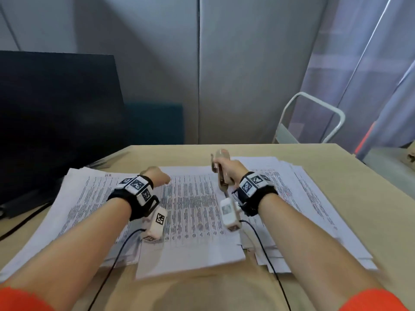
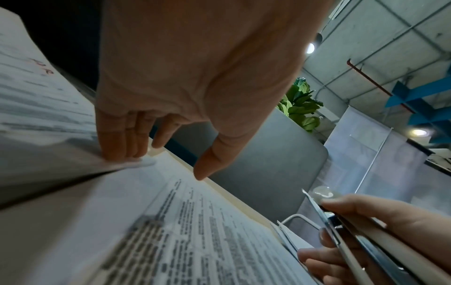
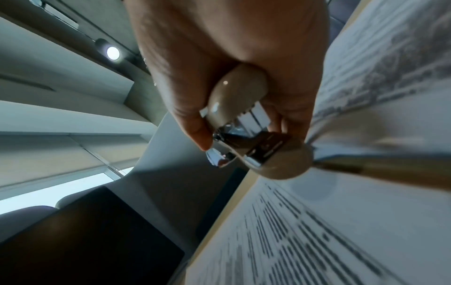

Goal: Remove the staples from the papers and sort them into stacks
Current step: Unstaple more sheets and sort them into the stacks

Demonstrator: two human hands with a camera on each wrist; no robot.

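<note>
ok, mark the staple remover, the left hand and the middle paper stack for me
staple remover (image 3: pixel 238 123): right wrist view, on its beige handle.
left hand (image 2: pixel 195 77): left wrist view, on the palm.
middle paper stack (image 1: pixel 193 212): head view, on the printed top sheet between the wrists.

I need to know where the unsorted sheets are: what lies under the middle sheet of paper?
The middle sheet overlaps the left stack and the right stack, with the tan table beneath. Whether other sheets lie under its centre is hidden.
</note>
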